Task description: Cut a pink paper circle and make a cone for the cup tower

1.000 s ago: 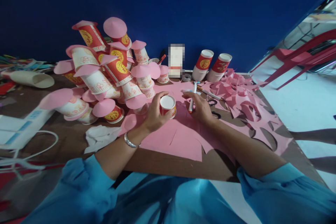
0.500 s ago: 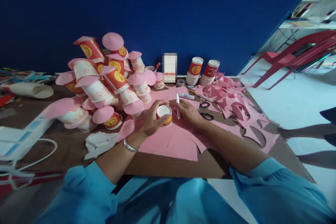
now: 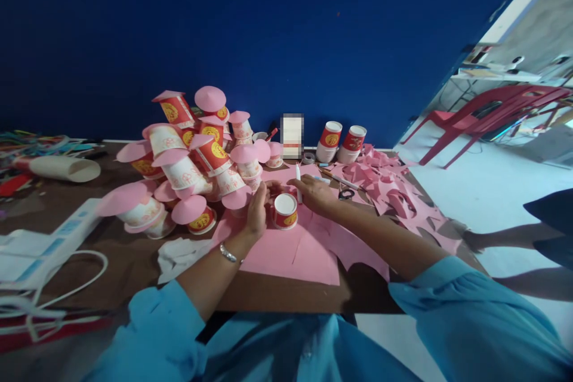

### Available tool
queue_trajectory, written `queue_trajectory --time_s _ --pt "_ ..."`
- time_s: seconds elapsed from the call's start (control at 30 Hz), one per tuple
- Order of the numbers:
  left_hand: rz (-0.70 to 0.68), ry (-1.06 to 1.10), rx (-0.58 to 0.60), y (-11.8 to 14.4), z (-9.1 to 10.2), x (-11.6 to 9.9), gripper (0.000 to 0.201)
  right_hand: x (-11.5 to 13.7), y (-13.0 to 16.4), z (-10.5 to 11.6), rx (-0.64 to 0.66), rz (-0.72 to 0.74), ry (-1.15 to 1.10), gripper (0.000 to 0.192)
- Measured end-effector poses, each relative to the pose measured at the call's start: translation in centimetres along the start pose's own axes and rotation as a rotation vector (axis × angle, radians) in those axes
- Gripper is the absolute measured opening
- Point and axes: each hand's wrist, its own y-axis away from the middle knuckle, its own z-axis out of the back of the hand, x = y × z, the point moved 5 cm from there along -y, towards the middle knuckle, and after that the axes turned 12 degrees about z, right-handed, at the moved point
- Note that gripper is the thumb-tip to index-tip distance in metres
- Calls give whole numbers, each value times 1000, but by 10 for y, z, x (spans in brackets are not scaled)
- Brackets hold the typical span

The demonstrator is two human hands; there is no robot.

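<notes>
An upturned paper cup (image 3: 285, 210) is gripped by the left hand (image 3: 258, 210) on pink paper (image 3: 295, 250) — a marker (image 3: 298, 181) is grasped by the right hand (image 3: 313, 194).

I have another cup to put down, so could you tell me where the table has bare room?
Bare brown table lies between the white tissue and the power strip. The pink sheet near the front edge is also open. It is crowded at the capped cup pile and the pink scraps.
</notes>
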Motion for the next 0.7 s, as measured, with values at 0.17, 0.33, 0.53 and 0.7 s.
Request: queue_trajectory --time_s 0.17,0.33,0.53,0.7 --pt "12 -27 -31 -4 1 2 54 0 -13 -10 49 7 -10 34" --pt "-11 -111 4 0 0 0 40 -5 -11 -12 34 11 -29 33" --pt "11 -153 -1 2 -1 -1 35 -11 -11 -12 -18 33 -82 34" --pt "68 -118 -11 -1 -2 2 39 -10 -12 -23 -45 86 -132 23"
